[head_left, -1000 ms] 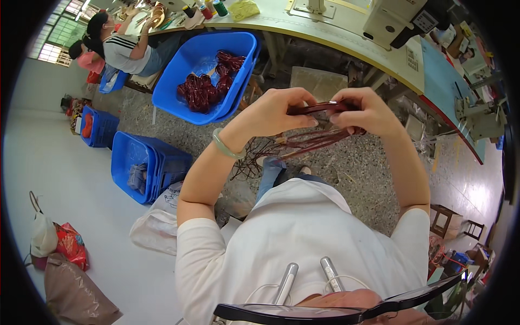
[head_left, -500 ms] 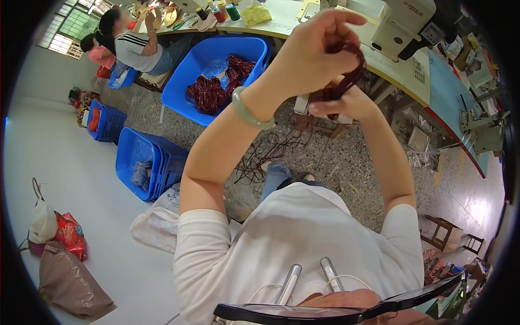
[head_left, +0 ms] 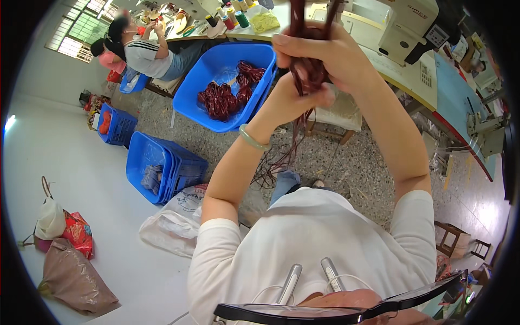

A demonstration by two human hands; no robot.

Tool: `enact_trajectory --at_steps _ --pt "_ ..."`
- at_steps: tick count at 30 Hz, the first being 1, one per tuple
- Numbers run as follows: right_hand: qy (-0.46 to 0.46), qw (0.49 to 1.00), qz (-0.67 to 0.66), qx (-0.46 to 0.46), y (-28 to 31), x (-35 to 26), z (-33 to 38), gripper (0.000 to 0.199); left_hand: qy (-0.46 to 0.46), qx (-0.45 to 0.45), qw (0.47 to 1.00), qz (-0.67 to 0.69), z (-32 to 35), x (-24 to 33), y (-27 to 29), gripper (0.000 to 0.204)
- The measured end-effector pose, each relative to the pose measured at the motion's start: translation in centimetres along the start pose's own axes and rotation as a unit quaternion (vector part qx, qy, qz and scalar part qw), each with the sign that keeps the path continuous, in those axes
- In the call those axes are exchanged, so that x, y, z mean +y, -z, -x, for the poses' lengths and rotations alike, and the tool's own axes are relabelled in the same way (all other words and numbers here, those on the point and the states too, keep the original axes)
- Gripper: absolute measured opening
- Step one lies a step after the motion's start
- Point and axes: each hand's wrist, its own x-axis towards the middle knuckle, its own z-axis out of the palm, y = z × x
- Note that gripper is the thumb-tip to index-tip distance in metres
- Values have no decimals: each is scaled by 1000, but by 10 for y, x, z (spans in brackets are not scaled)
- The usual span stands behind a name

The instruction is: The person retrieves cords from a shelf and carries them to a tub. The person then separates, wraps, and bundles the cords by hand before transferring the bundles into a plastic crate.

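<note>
A bundle of dark red cords [head_left: 310, 75] is raised in front of me, its strands running up past the top edge of the view. My right hand [head_left: 345, 57] is closed round it, thumb across the front. Just below, my left hand [head_left: 288, 101], a pale green bangle at its wrist, grips the same bundle. Loose cord ends trail from under the hands toward the floor. More dark red cord hanks [head_left: 219, 101] lie in the blue basket [head_left: 187, 89] left of my hands. Part of the left fingers is hidden behind the cords.
Sewing machines [head_left: 406, 27] stand on the worktable with thread spools [head_left: 241, 20]. A stool [head_left: 338, 116] is below my hands. Stacked blue baskets [head_left: 162, 162] and a white plastic bag [head_left: 170, 227] are at left. A co-worker [head_left: 149, 57] sits at the far left of the table.
The bundle was looped over my hands lower at right; now its strands stretch upward. My right hand has risen above my left, which has come down. The view has shifted slightly.
</note>
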Motion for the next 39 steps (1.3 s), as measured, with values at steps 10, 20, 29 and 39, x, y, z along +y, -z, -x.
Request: enact_trajectory --at_steps 10,20,29,39 --pt "-144 984 -88 -54 -7 104 9 73 7 159 915 370 -23 67 42 23" --pt "-96 989 -83 -70 21 211 85 58 64 301 870 386 2 51 83 27" --pt "27 999 24 -3 -8 115 42 59 154 190 964 104 48 0 10 51" --pt "-122 992 9 -17 21 100 36 26 217 98 943 231 110 -42 6 25"
